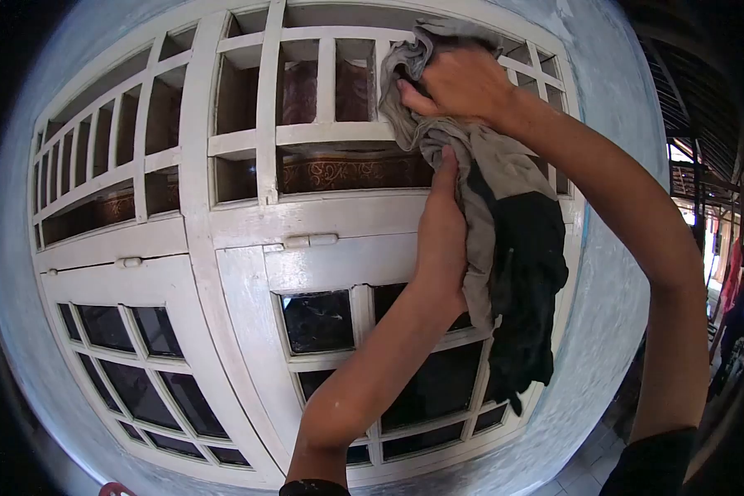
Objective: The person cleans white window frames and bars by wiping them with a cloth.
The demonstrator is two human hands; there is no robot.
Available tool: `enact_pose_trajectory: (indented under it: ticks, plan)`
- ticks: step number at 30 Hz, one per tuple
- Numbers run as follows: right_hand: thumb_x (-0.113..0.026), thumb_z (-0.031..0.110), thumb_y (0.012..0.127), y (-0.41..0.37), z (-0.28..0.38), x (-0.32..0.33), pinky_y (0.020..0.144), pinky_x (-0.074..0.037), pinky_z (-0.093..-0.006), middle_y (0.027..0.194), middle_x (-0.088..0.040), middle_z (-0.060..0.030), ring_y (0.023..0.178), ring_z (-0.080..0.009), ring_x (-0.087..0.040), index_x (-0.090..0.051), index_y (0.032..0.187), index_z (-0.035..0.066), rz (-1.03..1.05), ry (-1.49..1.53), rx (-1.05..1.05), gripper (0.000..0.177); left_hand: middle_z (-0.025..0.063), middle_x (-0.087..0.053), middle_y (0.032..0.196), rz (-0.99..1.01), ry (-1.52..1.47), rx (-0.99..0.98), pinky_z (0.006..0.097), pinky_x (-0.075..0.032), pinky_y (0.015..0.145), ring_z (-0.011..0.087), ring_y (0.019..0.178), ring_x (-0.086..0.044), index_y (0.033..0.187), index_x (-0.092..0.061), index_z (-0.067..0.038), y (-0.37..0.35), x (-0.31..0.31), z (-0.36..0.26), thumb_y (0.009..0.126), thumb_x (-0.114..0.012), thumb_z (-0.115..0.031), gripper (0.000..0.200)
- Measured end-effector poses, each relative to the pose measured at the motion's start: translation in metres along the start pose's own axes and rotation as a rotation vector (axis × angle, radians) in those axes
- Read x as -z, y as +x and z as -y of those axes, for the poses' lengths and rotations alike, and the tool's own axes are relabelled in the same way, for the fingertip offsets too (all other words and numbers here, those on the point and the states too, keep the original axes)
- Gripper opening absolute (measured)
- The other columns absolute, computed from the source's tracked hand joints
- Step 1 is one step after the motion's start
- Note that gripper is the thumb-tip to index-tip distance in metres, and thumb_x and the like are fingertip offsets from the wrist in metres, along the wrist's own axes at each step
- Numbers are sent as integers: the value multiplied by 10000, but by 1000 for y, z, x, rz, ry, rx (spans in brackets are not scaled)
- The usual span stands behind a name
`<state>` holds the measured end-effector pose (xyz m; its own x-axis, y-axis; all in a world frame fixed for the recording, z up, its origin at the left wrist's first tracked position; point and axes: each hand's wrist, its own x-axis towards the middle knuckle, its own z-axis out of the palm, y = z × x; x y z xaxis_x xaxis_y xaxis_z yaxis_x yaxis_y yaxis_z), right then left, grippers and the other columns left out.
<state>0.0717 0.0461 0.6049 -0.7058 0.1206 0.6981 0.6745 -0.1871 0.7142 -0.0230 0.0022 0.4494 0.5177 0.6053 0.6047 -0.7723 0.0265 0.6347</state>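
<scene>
Both hands [471, 87] touch a bunched cloth [517, 219] before white latticework [331, 134].

No readable lettering, no legible labels or brands, no numbers, no signs made out.

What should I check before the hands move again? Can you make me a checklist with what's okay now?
1. Right hand has hold of the cloth: ok, its fingers are curled into the grey part.
2. Left hand has a firm grip: cannot tell, its thumb is against the cloth but its fingers are hidden.
3. Cloth all bunched up: not ok, its dark part hangs down in front of the lower window.
4. Cloth pressed against the upper bars: cannot tell, it covers the spot.
5. Bars at the picture's left free of cloth: ok, nothing hangs over them.
</scene>
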Motion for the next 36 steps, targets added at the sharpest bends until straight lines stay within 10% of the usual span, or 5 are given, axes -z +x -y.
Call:
enact_pose_trajectory:
  ticks: [7, 15, 19, 25, 36]
  plan:
    - [-388, 437, 869, 13, -3, 9, 612, -464, -477, 748, -573, -268, 749, -346, -586, -586, 700, -56, 351, 207, -47, 557, 88, -587, 1059, 69, -123, -56, 338, -467, 832, 212, 956, -565, 1199, -527, -66, 6, 2, 2, 921, -456, -424, 459]
    - [-501, 378, 834, -6, 7, -12, 492, -461, -419, 590, -542, -216, 474, -364, -519, -585, 698, -37, -297, 211, -47, 444, 84, -581, 1078, -2, -97, -58, 337, -462, 852, 222, 975, -564, 1227, -508, -71, 4, 9, 9, 914, -461, -442, 487]
    - [-514, 386, 814, -3, 7, 14, 585, -488, -472, 631, -582, -224, 642, -390, -598, -612, 834, -22, 183, 208, -121, 420, 82, -578, 1080, 45, -151, -13, 340, -462, 853, 222, 969, -566, 1238, -499, -73, 6, 11, 10, 912, -462, -449, 499]
    - [-500, 348, 813, 1, 15, -7, 640, -477, -477, 638, -558, -266, 659, -414, -582, -601, 747, -70, -255, 301, -69, 435, 88, -572, 1087, 38, -183, -33, 346, -462, 861, 222, 974, -563, 1229, -497, -63, 2, 4, 14, 911, -463, -456, 506]
    - [-281, 330, 883, 14, -1, 2, 742, -461, -492, 779, -585, -277, 785, -438, -573, -572, 782, -42, 389, 147, 33, 483, 99, -564, 1084, 152, -207, -102, 323, -464, 872, 214, 981, -567, 1210, -498, -39, 4, 6, 15, 929, -449, -416, 473]
